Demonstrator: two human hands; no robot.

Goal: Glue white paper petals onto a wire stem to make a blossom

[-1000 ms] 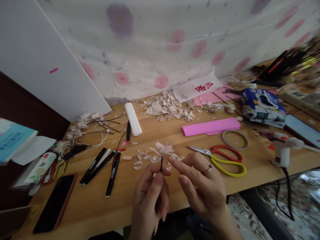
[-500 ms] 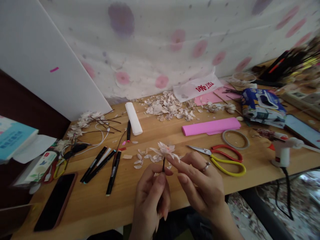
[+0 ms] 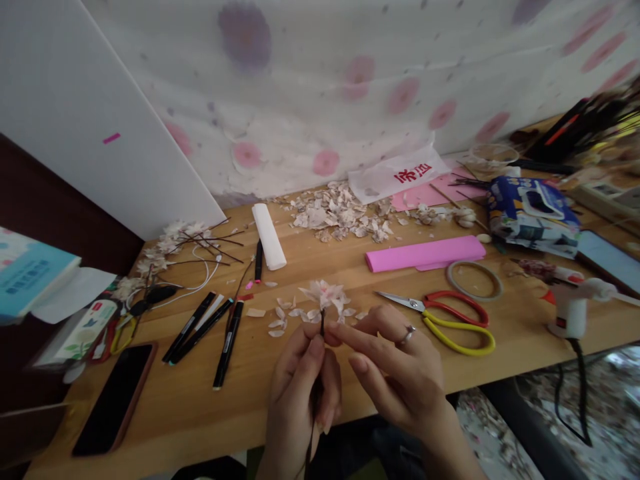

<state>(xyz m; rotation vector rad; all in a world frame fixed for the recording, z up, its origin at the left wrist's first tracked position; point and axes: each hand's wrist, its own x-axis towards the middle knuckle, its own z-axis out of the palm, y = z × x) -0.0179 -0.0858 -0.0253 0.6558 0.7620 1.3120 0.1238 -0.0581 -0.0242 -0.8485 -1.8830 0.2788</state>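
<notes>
Between hands (image 3: 295, 393) (image 3: 400, 377), paper blossom (image 3: 324, 297) points up

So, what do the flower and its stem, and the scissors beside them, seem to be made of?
The flower looks like thin, matte, pale pink paper: its petals seem soft and crinkled, though blur leaves this open. The stem looks like thin dark wire. The scissors seem to have shiny steel blades and glossy red and yellow plastic handles.

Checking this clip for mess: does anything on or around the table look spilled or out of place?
Yes. A loose heap of pale petal scraps lies against the wall on the wooden table, and more scraps litter the floor at lower right, looking dropped rather than placed.
</notes>
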